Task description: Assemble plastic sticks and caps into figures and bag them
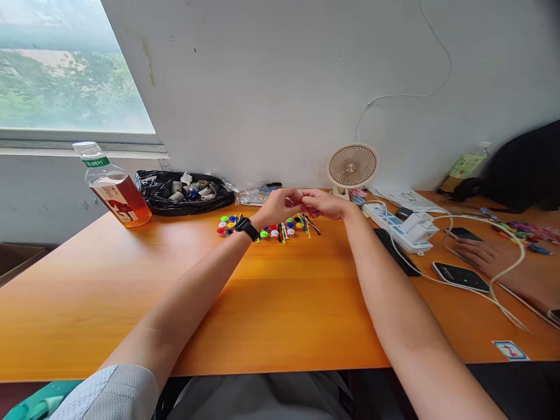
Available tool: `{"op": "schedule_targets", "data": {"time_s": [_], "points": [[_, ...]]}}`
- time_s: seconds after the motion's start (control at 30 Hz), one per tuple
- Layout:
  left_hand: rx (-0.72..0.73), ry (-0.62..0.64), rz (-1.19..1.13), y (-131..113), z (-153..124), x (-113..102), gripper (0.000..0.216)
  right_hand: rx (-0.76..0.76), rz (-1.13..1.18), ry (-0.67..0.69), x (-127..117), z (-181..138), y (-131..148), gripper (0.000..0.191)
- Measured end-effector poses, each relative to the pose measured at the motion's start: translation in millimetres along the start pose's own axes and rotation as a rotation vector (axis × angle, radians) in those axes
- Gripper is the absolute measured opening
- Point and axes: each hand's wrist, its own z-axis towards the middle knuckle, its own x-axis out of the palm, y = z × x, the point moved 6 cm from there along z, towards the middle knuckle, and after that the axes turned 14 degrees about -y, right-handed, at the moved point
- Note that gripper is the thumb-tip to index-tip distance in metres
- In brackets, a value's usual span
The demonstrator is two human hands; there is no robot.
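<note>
My left hand point(278, 205) and my right hand point(324, 204) meet fingertip to fingertip above the orange table point(184, 291), both pinched on something small that I cannot make out. A black watch point(247, 227) sits on my left wrist. Just under the hands lies a scatter of small coloured plastic caps point(229, 224) and thin coloured sticks point(301, 224) on the table.
A bottle of amber drink point(114, 186) stands at the back left, a black bag of small parts point(184, 192) beside it. A small fan point(352, 167), a white power strip point(402, 226), cables and phones point(460, 275) lie right. Another person's hand point(476, 254) rests at the far right.
</note>
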Motion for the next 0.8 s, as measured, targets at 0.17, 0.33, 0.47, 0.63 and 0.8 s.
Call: {"op": "schedule_targets", "data": {"time_s": [0.17, 0.33, 0.47, 0.63, 0.8], "points": [[0.002, 0.006, 0.041, 4.6, 0.5, -2.2, 0.017, 0.034, 0.040, 0.014, 5.4, 2.4, -2.9, 0.029], [-0.003, 0.023, 0.076, 3.8, -0.8, -3.8, 0.017, 0.085, 0.029, -0.011, 9.2, 3.7, -6.8, 0.032], [-0.018, 0.034, 0.073, 3.4, -0.1, -4.9, 0.015, 0.112, 0.031, -0.001, 12.1, 4.2, -7.4, 0.034], [-0.046, 0.024, 0.154, 13.3, 2.4, -8.3, 0.012, 0.159, 0.008, 0.015, 20.6, 7.0, -9.9, 0.027], [-0.052, 0.047, 0.197, 19.6, 2.0, -9.4, 0.013, 0.190, -0.020, 0.046, 28.4, 8.9, -14.4, 0.023]]}}
